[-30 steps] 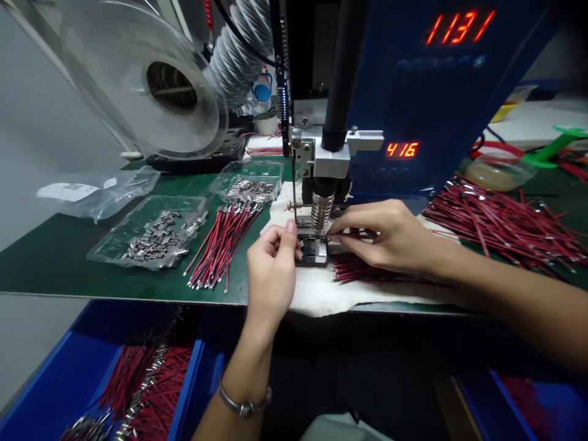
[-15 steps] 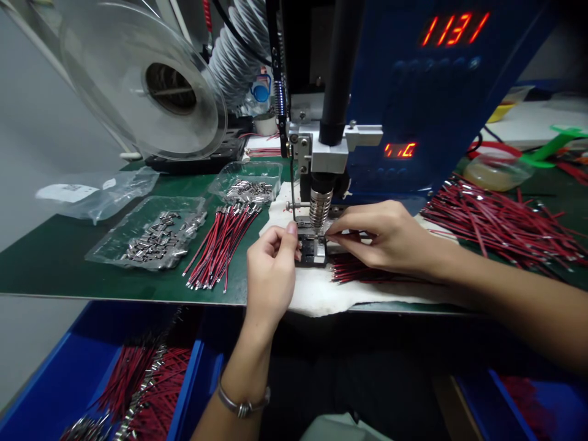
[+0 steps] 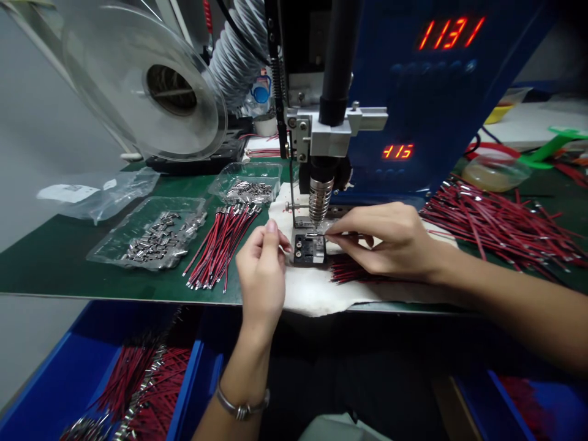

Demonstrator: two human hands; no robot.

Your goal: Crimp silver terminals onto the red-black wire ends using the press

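part [image 3: 314, 234]: small, slim, silver and shiny, lying crosswise on the black jig [image 3: 298, 258], with the coiled iron [image 3: 320, 193] at its 12 o'clock. my right hand [image 3: 389, 236] is at 3 o'clock, thumb and finger pinched; fingertips hide what they grasp, so i cannot tell. my left hand [image 3: 263, 269], at 8 o'clock, curls beside the jig, contents unseen. red-black wires [image 3: 351, 271] lie at 4 o'clock.

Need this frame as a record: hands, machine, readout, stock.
left hand: curled, left of black fixture; contents unclear
right hand: at fixture's right side; grip unclear
machine: coiled metal tip above fixture
upper display: 1131
metal parts: in clear trays, left
wires: red-black bundle beside trays; larger pile on right
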